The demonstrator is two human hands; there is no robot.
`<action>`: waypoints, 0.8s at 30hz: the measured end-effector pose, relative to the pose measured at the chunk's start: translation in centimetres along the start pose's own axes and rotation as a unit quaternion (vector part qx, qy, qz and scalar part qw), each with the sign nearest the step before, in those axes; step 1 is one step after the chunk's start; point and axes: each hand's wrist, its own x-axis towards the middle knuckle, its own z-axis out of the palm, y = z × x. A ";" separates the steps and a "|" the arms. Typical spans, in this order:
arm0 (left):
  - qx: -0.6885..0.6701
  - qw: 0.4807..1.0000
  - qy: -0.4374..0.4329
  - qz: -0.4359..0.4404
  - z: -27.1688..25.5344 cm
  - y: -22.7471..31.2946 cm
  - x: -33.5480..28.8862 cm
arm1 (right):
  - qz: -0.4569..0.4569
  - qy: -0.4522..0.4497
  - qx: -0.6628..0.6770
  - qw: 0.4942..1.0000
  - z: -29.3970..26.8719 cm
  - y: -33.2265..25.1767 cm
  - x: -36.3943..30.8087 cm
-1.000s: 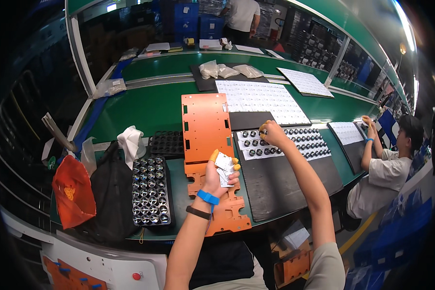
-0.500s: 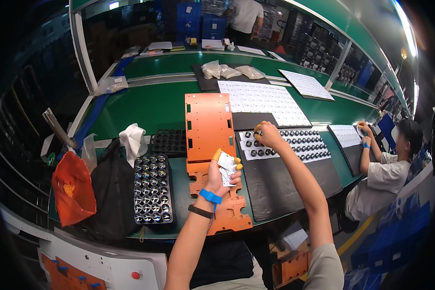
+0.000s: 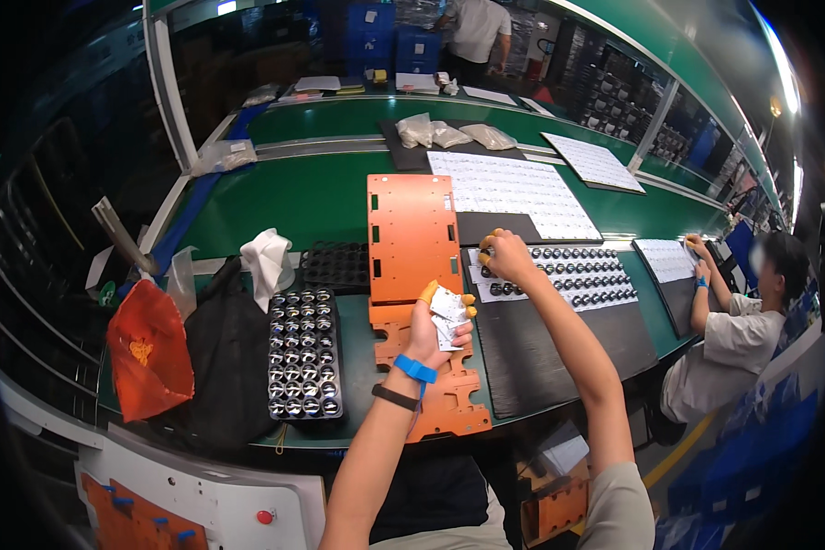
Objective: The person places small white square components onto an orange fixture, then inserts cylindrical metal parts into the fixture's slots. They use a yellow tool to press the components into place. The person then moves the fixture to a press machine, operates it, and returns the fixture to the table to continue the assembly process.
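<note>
My left hand [image 3: 428,337], with yellow finger cots and a blue band at its wrist, is closed around several small white cards [image 3: 447,316] above an orange slotted plate [image 3: 412,229]. My right hand [image 3: 508,257] reaches to the left end of a white sheet [image 3: 577,283] that carries rows of black round parts [image 3: 588,268]. Its fingers are pinched together there, and what lies between the tips is hidden. The sheet rests on a black mat [image 3: 559,348]. Left of the orange plate stands a black tray [image 3: 337,403] filled with shiny round parts [image 3: 303,353].
Behind the sheet lies a larger white panel [image 3: 513,192], with plastic bags [image 3: 449,135] beyond. To the left are another black tray [image 3: 335,264], a white cloth [image 3: 266,261] and an orange bag [image 3: 151,353]. A co-worker [image 3: 729,339] sits at the right by another white panel [image 3: 665,258].
The whole view has shifted slightly to the right across the picture. Relative to the sheet, my right hand has moved a little left. My left hand keeps hold of the cards.
</note>
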 end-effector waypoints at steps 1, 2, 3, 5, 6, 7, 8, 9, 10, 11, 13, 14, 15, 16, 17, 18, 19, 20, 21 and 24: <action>0.001 1.000 -0.007 -0.002 -0.2 0.0 0.1 | -0.002 0.003 -0.001 1.000 -0.2 -0.3 0.1; -0.001 1.000 -0.013 -0.008 -0.2 0.0 0.1 | 0.005 0.014 0.001 1.000 -0.5 -0.5 0.1; -0.002 1.000 -0.019 -0.014 -0.3 0.0 0.1 | 0.012 0.025 0.003 1.000 -0.8 -0.7 0.2; 0.010 1.000 -0.006 -0.011 -0.2 0.0 0.1 | 0.031 0.042 0.069 0.996 -2.1 -2.4 0.0; 0.020 1.000 -0.003 -0.004 -0.3 0.0 0.1 | 0.032 0.064 0.091 0.993 -2.5 -3.5 -0.2; 0.032 0.999 -0.001 0.002 -0.3 0.1 0.0 | 0.035 0.089 0.113 0.989 -3.0 -4.6 -0.3; 0.031 0.999 0.019 0.008 -0.1 0.1 0.0 | 0.026 0.106 0.130 0.985 -3.8 -5.8 -0.5; 0.030 0.999 0.040 0.014 0.0 0.2 -0.1 | 0.009 0.115 0.154 0.981 -4.5 -7.1 -0.7; 0.029 0.998 0.059 0.018 0.1 0.2 -0.3 | -0.007 0.125 0.176 0.976 -5.4 -8.4 -1.0; 0.021 0.997 0.074 0.021 0.5 0.2 -0.5 | -0.022 0.134 0.196 0.971 -6.1 -9.4 -1.3; 0.006 0.994 0.105 0.030 1.2 0.2 -1.2 | -0.063 0.144 0.237 0.959 -7.2 -11.8 -1.9; -0.013 0.996 0.081 0.031 1.0 0.2 -1.7 | -0.081 0.150 0.245 0.954 -7.9 -13.2 -2.1; -0.015 0.996 0.076 0.035 1.0 0.1 -2.0 | -0.099 0.155 0.254 0.950 -8.6 -14.7 -2.2; -0.015 0.997 0.070 0.038 1.4 0.0 -2.6 | -0.129 0.175 0.245 0.945 -9.4 -16.2 -2.3; -0.017 0.997 0.067 0.042 1.5 -0.1 -3.2 | -0.137 0.162 0.259 0.942 -10.0 -17.9 -2.2; -0.018 0.996 0.073 0.057 1.6 -0.3 -3.9 | -0.144 0.149 0.272 0.940 -10.6 -19.7 -2.0; -0.017 0.995 0.069 0.075 2.1 -0.7 -4.6 | -0.150 0.139 0.280 0.938 -11.2 -21.0 -1.8; -0.017 0.993 0.068 0.096 2.4 -0.9 -5.5 | -0.150 0.088 0.284 0.943 -11.1 -22.1 -1.4; -0.017 0.991 0.067 0.116 2.5 -1.2 -6.3 | -0.149 0.037 0.286 0.946 -11.0 -23.2 -0.8; -0.022 0.990 0.048 0.133 1.6 -1.8 -9.0 | -0.126 -0.078 0.255 0.955 -10.2 -25.5 -0.1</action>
